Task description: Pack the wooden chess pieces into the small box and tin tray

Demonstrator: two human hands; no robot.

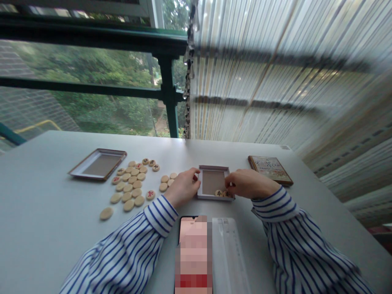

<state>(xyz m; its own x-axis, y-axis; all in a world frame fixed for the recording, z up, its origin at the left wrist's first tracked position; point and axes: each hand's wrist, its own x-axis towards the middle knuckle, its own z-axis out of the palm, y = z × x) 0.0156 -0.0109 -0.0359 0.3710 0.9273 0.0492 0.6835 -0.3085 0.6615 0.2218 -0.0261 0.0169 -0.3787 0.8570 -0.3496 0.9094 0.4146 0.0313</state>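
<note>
A shallow open box (213, 167) with a grey-brown floor and pale walls lies before me. My left hand (185, 185) is curled at its left wall, fingertips against the rim. Over the right side of the box, my right hand (251, 183) is closed, its fingertips pinched down on a Chinese chess piece (226, 194) that they partly cover. Beside that one, another round wooden piece (219, 193) with a black character lies in the near part of the box. Left of my left hand are several loose pieces (134, 179), mostly face down, some showing red or black characters.
A box lid (72, 174) lies open side up at the far left of the white table (61, 237). A closed, decorated box (271, 169) sits at the right. Near me are a phone (193, 253) and a clear plastic case (229, 253). Beyond are a window and striped curtain.
</note>
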